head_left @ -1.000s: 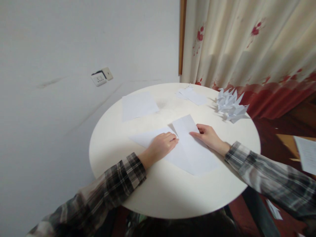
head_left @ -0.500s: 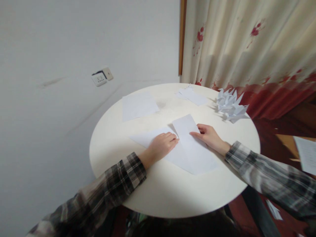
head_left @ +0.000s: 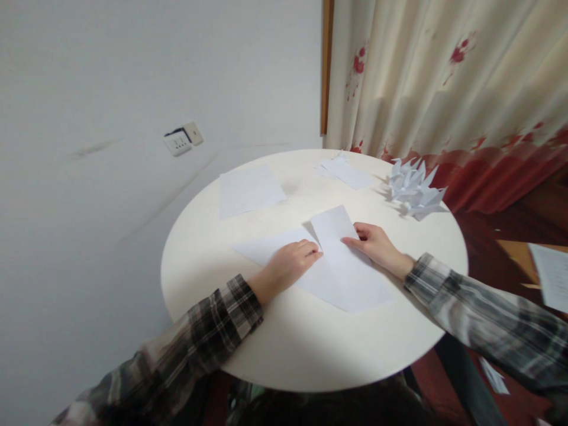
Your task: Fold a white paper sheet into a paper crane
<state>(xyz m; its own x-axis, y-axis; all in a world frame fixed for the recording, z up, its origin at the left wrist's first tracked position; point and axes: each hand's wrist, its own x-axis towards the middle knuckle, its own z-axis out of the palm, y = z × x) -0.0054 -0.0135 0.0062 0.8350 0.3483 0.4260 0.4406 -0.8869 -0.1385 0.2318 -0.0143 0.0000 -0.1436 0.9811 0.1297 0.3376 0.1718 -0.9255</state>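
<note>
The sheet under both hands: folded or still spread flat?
Partly folded. The sheet has its right part turned over onto the rest, under the right hand; the left hand presses beside the fold.

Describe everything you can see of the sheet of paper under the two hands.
The sheet of paper is plain white and thin, lying flat on the round cream table. One part is folded over the rest, leaving a slanted edge. The left hand presses on its left part, fingers curled down. The right hand rests on the folded flap's right edge.
</note>
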